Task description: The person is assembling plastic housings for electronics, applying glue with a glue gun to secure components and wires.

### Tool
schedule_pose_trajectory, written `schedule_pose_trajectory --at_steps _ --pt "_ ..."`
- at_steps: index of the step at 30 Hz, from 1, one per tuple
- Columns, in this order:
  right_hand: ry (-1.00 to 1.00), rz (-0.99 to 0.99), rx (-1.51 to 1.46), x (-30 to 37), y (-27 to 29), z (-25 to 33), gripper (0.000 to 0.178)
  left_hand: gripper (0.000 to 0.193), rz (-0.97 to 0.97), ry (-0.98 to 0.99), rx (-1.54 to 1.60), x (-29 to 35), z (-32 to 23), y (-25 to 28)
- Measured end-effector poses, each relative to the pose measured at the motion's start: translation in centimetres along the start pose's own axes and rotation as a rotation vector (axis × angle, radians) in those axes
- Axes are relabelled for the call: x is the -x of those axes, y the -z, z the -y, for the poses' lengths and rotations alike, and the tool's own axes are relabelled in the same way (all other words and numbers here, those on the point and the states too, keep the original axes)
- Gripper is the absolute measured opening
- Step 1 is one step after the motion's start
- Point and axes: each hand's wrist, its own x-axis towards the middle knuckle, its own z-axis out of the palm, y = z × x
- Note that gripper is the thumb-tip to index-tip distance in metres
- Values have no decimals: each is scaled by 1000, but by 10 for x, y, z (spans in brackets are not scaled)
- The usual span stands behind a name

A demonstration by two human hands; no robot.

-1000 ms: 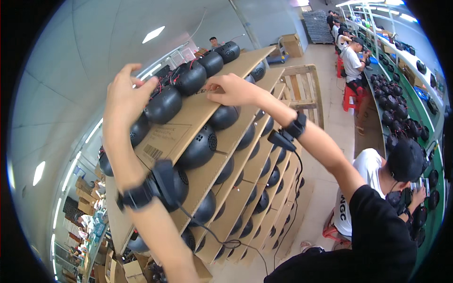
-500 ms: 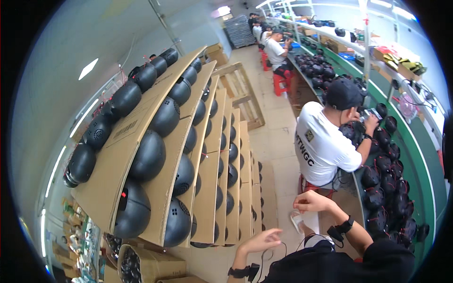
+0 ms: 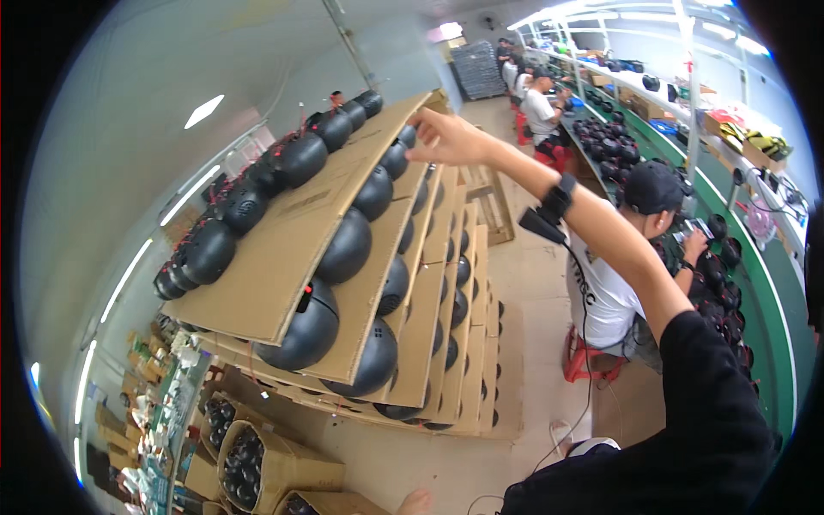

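My right hand point(image 3: 453, 139) is stretched forward to the far right corner of the top cardboard sheet point(image 3: 257, 283). Its fingertips are at the sheet's edge, and the thumb is apart from them, near a round black plastic shell point(image 3: 393, 160) under the sheet. The fingers are parted, and no firm hold shows. Several black shells with red wires, such as this near one point(image 3: 210, 251), sit in a row on top. Larger shells point(image 3: 345, 246) lie between the stacked sheets. Only a small blurred part of my left hand point(image 3: 415, 502) appears at the lower edge; its fingers cannot be made out.
Cartons point(image 3: 283, 455) of small black parts stand on the floor at the lower left. At right, a co-worker in a white shirt point(image 3: 601, 283) sits on a red stool point(image 3: 592, 360) beside a green bench point(image 3: 768, 343) loaded with black shells. A wooden pallet point(image 3: 489, 206) leans behind the stack.
My right hand has gone from near my body up and forward to the stack's far corner. My left hand has dropped almost out of view. The stack now appears shifted to the right.
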Motion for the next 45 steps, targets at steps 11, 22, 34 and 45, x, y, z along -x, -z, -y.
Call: schedule_pose_trajectory --at_steps 11,22,34,45 --pt "-16 270 -103 -225 -129 -13 126 53 -383 62 188 12 100 8" --pt "58 254 -320 -289 -188 -61 128 52 -670 199 325 77 126 -154" --pt "-131 292 -175 -278 -187 -40 138 47 -639 222 341 69 125 -177" --pt "-196 314 -160 -229 -151 -49 97 44 -464 253 160 58 133 -90"
